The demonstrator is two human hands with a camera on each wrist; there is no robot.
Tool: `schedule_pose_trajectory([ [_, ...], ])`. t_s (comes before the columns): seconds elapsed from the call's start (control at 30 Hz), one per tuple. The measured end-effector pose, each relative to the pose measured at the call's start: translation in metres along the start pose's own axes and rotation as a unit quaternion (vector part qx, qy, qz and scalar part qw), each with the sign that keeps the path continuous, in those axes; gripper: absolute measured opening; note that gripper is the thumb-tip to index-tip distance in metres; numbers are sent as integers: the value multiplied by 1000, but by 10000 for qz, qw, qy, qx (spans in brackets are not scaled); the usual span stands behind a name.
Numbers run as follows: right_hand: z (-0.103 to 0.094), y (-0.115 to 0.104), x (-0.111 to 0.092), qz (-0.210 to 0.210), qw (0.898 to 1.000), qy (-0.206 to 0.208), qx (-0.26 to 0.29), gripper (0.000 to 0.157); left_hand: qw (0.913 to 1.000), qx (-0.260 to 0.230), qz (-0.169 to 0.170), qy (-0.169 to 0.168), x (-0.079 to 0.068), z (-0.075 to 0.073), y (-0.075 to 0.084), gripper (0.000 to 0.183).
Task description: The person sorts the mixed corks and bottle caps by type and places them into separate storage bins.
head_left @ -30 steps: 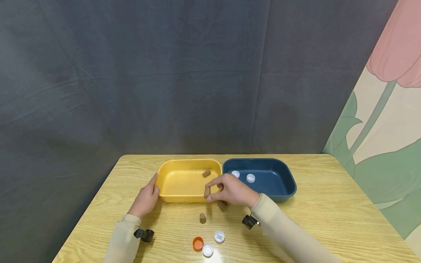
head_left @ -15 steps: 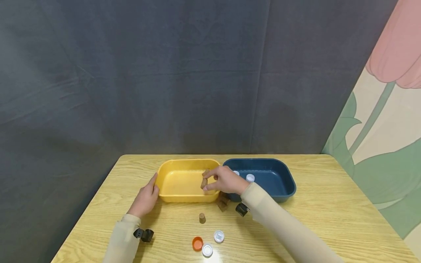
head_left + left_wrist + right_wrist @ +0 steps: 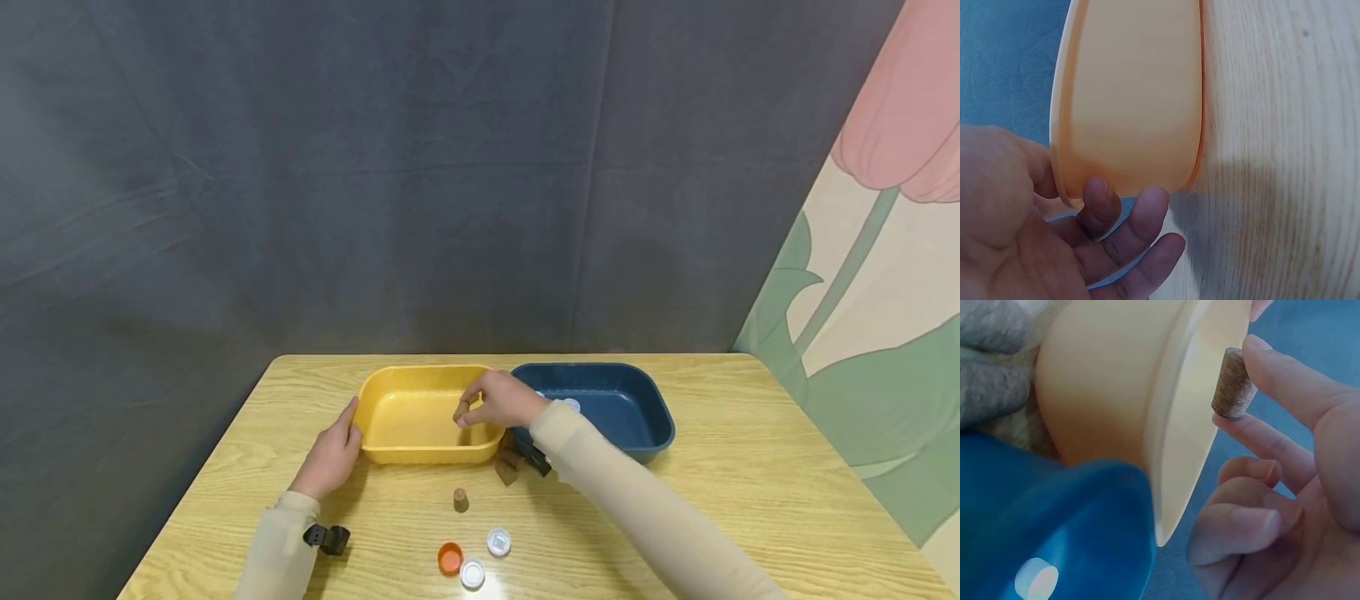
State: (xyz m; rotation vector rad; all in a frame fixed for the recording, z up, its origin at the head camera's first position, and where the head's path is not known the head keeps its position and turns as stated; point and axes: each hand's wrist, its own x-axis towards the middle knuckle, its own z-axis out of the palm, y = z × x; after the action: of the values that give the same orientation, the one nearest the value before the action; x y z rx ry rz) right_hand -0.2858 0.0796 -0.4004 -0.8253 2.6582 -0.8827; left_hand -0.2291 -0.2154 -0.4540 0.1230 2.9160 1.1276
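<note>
My left hand (image 3: 330, 458) grips the left end of a yellow plastic tray (image 3: 420, 456); in the left wrist view its fingers curl against the outside of the end wall. Above the right part of that tray, my right hand (image 3: 504, 400) pinches a tapered cork stopper (image 3: 1232, 386) between thumb and index finger, the other fingers curled in. Another cork stopper (image 3: 461, 500) stands alone on the table. Below the right forearm's side, more cork stoppers (image 3: 507, 468) lie close together in front of the trays. The right hand hides part of the yellow tray's inside.
A dark blue tray (image 3: 637, 417) stands right of the yellow one and holds white bottle caps (image 3: 1036, 579). Near the front lie an orange-red cap (image 3: 450, 558) and two white caps, one (image 3: 472, 574) beside it. A dark curtain (image 3: 420, 208) hangs behind the table.
My right hand has carried the pinched cork stopper from the yellow tray's front rim up and left, further over the tray. It now covers the cork seen inside before. The left hand has stayed put.
</note>
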Motion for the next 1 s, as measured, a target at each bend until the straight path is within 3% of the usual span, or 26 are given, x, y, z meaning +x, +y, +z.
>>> schedule_pose_trajectory([
  [0.43,5,2,6,434,9986,-153,-274,4,10000,-29,-19,-29,0,0,0,55],
  [0.87,6,5,9,517,9982,-185,-225,3,10000,-8,-30,-19,1,-1,1,55],
  [1.0,6,4,9,667,9972,-179,-285,24,10000,-18,-34,-30,0,-1,1,55],
])
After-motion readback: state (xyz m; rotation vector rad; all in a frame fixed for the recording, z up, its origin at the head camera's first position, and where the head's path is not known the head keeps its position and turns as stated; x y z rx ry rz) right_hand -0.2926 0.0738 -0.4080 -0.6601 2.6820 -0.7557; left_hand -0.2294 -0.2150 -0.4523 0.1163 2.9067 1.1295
